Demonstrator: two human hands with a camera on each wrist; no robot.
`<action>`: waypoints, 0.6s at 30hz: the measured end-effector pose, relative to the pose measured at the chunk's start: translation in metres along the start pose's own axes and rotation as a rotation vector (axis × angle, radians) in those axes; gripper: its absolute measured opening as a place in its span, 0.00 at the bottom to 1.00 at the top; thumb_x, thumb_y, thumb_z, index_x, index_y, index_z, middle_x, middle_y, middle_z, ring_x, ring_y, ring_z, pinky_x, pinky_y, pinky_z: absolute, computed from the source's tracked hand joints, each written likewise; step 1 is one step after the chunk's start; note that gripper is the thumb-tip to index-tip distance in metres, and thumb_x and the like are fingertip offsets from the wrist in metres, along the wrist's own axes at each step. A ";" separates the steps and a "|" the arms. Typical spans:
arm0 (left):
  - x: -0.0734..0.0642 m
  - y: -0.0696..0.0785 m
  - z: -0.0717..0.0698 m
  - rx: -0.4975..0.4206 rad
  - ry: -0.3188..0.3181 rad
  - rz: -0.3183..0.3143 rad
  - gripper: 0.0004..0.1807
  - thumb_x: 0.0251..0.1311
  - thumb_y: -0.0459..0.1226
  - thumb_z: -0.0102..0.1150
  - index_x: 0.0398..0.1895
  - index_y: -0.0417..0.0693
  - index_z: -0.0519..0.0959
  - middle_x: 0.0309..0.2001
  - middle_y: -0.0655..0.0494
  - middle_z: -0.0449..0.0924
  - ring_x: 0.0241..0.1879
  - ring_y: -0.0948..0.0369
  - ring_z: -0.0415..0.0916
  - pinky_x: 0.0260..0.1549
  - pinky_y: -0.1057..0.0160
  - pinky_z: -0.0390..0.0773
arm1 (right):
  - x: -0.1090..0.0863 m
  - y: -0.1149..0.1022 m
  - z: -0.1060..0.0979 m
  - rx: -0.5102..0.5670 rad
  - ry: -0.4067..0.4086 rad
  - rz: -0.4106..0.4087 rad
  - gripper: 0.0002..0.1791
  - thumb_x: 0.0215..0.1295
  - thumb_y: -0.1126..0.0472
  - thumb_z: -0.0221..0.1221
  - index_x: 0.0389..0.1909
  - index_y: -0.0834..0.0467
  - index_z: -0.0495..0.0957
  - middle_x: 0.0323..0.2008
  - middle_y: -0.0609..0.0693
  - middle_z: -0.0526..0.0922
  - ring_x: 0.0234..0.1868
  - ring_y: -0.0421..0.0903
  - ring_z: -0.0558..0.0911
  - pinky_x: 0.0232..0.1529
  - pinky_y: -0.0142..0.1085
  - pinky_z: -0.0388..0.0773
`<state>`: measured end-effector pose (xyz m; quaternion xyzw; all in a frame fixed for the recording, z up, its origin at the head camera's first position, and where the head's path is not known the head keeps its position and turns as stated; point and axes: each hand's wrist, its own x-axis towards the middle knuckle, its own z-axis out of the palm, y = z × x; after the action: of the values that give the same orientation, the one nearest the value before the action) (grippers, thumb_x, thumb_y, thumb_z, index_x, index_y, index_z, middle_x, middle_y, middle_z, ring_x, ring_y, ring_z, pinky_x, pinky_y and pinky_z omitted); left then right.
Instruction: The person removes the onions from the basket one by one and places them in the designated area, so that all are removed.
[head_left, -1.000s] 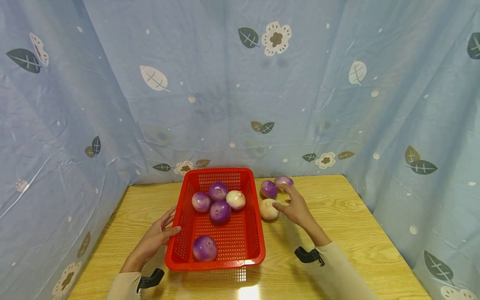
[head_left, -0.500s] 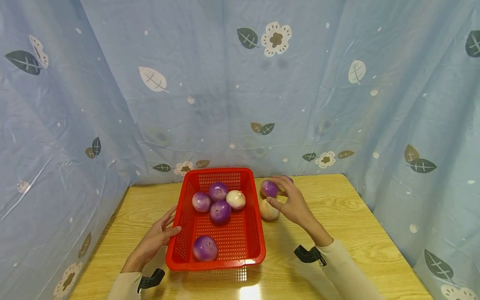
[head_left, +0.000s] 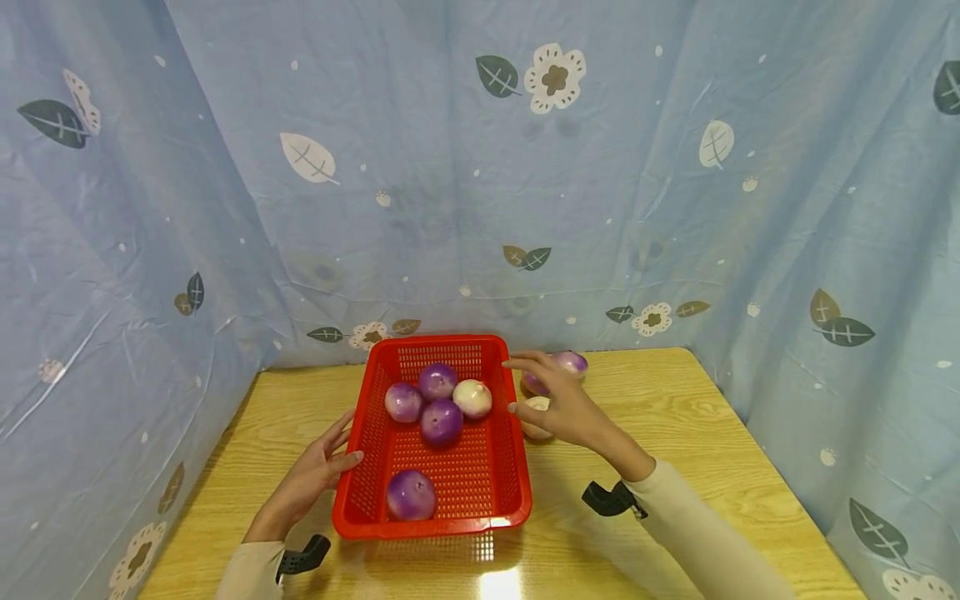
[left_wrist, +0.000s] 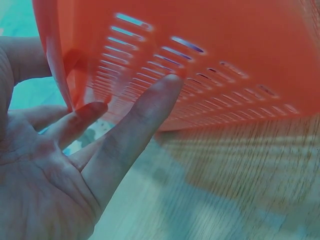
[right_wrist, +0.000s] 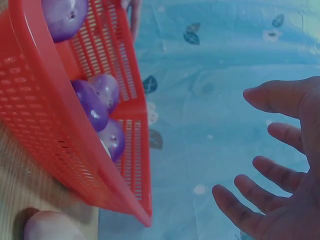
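My left hand (head_left: 303, 479) holds the left side of a red slotted basket (head_left: 431, 528), thumb over the rim and fingers along the outer wall in the left wrist view. Inside the basket are several purple onions (head_left: 441, 423) and one white onion (head_left: 472, 400). My right hand (head_left: 573, 412) hovers by the basket's right rim, fingers apart and nothing between them, as the right wrist view also shows. Beneath and behind it lie a pale onion (head_left: 535, 429) and two purple onions (head_left: 572, 363), partly covered by the hand in the head view.
The wooden table (head_left: 675, 433) carries the basket and loose onions. Blue patterned curtain (head_left: 420, 167) closes off the back and both sides. A black wrist mount (head_left: 609, 498) sits on each sleeve.
My right hand has moved left from over the loose onions toward the basket's right rim, and the rear purple onion shows again. The left hand and basket stay in place.
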<state>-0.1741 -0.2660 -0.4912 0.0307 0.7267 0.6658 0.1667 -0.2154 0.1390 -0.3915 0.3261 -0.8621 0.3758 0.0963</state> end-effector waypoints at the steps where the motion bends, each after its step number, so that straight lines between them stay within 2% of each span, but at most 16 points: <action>1: 0.000 0.000 0.000 0.002 -0.003 -0.001 0.45 0.67 0.36 0.57 0.80 0.62 0.42 0.78 0.38 0.46 0.63 0.39 0.73 0.45 0.46 0.84 | 0.001 -0.001 0.000 0.001 -0.015 -0.004 0.32 0.56 0.57 0.69 0.63 0.52 0.73 0.66 0.53 0.71 0.59 0.52 0.75 0.58 0.52 0.76; 3: 0.000 0.000 0.000 0.001 -0.003 -0.003 0.45 0.67 0.37 0.57 0.80 0.62 0.42 0.78 0.38 0.46 0.63 0.39 0.72 0.45 0.46 0.84 | 0.004 -0.003 0.002 -0.001 -0.045 -0.004 0.32 0.56 0.58 0.70 0.64 0.50 0.73 0.66 0.50 0.71 0.52 0.48 0.77 0.53 0.46 0.78; 5: 0.000 0.000 0.000 0.001 0.000 -0.002 0.45 0.67 0.37 0.57 0.80 0.61 0.42 0.78 0.38 0.46 0.64 0.38 0.71 0.46 0.46 0.84 | 0.006 -0.004 0.003 0.012 -0.077 -0.011 0.33 0.56 0.58 0.70 0.64 0.51 0.73 0.66 0.51 0.71 0.49 0.46 0.77 0.49 0.44 0.80; 8: -0.001 0.001 0.001 -0.002 -0.009 0.003 0.46 0.67 0.37 0.58 0.80 0.60 0.42 0.78 0.38 0.45 0.64 0.37 0.70 0.46 0.45 0.83 | 0.009 -0.005 0.006 0.060 -0.131 -0.012 0.33 0.57 0.58 0.70 0.64 0.50 0.72 0.67 0.51 0.71 0.58 0.48 0.77 0.51 0.43 0.81; 11: -0.001 0.001 0.001 -0.006 -0.017 0.006 0.46 0.67 0.37 0.57 0.80 0.61 0.41 0.78 0.38 0.44 0.65 0.36 0.69 0.47 0.45 0.83 | 0.012 -0.007 0.009 0.138 -0.193 -0.023 0.32 0.57 0.58 0.69 0.64 0.53 0.72 0.66 0.51 0.72 0.68 0.52 0.71 0.57 0.45 0.80; 14: -0.001 0.001 0.001 -0.009 -0.020 0.008 0.45 0.67 0.36 0.56 0.80 0.61 0.41 0.78 0.38 0.44 0.65 0.36 0.69 0.47 0.45 0.83 | 0.015 -0.008 0.013 0.227 -0.268 -0.034 0.32 0.58 0.59 0.69 0.64 0.55 0.71 0.65 0.52 0.72 0.67 0.53 0.71 0.57 0.46 0.80; 18: -0.001 -0.001 0.002 -0.008 -0.012 0.008 0.45 0.67 0.36 0.57 0.80 0.61 0.42 0.78 0.38 0.45 0.64 0.37 0.71 0.46 0.45 0.83 | 0.019 -0.010 0.019 0.292 -0.360 -0.043 0.31 0.60 0.60 0.68 0.64 0.52 0.71 0.65 0.52 0.72 0.64 0.50 0.74 0.56 0.46 0.81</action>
<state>-0.1729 -0.2646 -0.4919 0.0370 0.7228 0.6692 0.1685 -0.2223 0.1111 -0.3915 0.4168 -0.7947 0.4300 -0.0994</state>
